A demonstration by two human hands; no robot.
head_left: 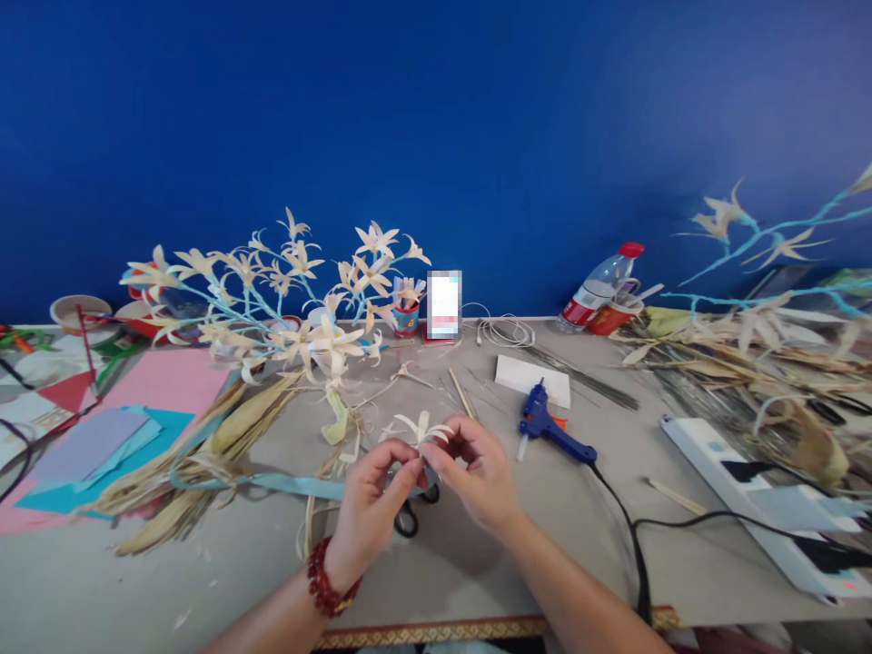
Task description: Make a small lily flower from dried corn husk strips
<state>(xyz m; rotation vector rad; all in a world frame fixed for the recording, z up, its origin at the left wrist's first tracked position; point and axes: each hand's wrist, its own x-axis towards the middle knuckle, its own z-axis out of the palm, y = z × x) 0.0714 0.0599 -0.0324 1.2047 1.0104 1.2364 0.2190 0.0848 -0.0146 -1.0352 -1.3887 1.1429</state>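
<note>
A small cream flower with thin curling petals, like the corn-husk ones nearby, is pinched between my two hands above the table. My left hand, with a red bead bracelet at its wrist, grips the flower's base with closed fingers. From the other side my right hand closes its thumb and fingers at the petals and base. Black-handled scissors lie beneath the hands, partly hidden. Beyond them, a spray of cream flowers on light-blue stems spreads out. A blue glue gun rests right of my right hand.
Dried husks and colored paper lie at left. A phone stands at the wall beside a pencil cup. At right are a bottle, thin wires, a power strip and the glue gun's black cord.
</note>
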